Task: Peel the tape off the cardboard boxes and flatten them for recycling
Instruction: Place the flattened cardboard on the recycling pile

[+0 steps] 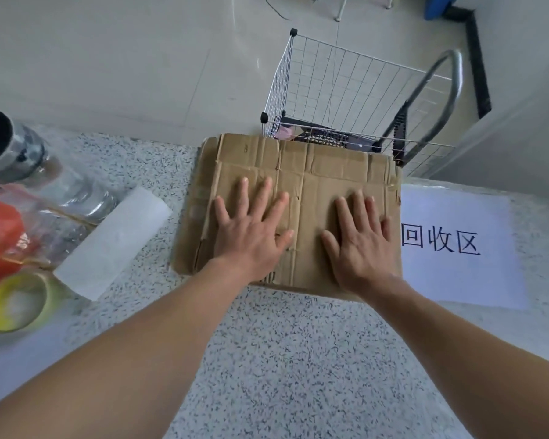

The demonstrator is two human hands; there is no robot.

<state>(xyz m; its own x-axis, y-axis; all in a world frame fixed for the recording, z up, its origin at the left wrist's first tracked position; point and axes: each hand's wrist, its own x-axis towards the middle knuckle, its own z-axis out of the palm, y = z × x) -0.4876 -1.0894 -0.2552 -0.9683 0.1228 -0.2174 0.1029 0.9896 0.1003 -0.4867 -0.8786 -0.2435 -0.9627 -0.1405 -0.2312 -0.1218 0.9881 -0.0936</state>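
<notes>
Your left hand [251, 231] and right hand [360, 240] both lie flat with fingers spread on the flattened cardboard box [301, 198], which rests on the speckled tabletop [267, 343] just left of the white sign [457, 242], its far edge overhanging toward the wire basket [346, 90]. Neither grip is closed on anything; the palms only press. Expect light, stiff, springy board that slides easily, so lift it by opposite edges, not the creased middle

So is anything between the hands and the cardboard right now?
Nothing visible. The left hand and right hand both press flat, fingers spread, directly on the flattened brown cardboard box on the speckled table.
</notes>
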